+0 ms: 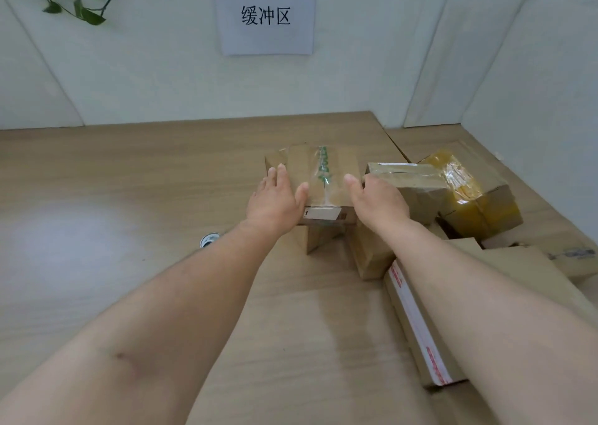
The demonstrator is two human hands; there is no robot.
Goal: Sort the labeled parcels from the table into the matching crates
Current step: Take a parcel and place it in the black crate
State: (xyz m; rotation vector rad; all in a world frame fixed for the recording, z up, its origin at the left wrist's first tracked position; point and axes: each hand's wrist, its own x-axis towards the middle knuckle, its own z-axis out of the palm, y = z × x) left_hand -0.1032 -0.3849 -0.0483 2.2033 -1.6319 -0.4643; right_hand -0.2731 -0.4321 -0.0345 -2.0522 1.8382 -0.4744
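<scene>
Your 2 bare forearms [168, 311] reach forward from the near edge and meet at the green-taped parcel [318, 178].

Your left hand [275, 204] is spread: the fingers lie straight along the parcel's left edge and the thumb rests on its top face. Your right hand [378, 204] is at the parcel's right edge with the thumb laid on top. Its fingers are hidden behind the back of the hand, so you cannot tell whether they curl round the side.

The parcel is a brown carton with a clear tape strip printed in green running across its top. A white label [323, 212] marked 1 is on its near face. It sits on top of a plain carton [318, 242] on the wooden table [129, 182]. Both wrists are straight and both palms face inward toward the parcel.

Just right of the parcel is a clear-taped carton [407, 178], and beyond that a yellow-taped carton [479, 204]. Nearer you than the parcel, to the right, is a long carton with red-and-white tape [417, 321]. On the wall behind the parcel hangs a paper sign [265, 15].
</scene>
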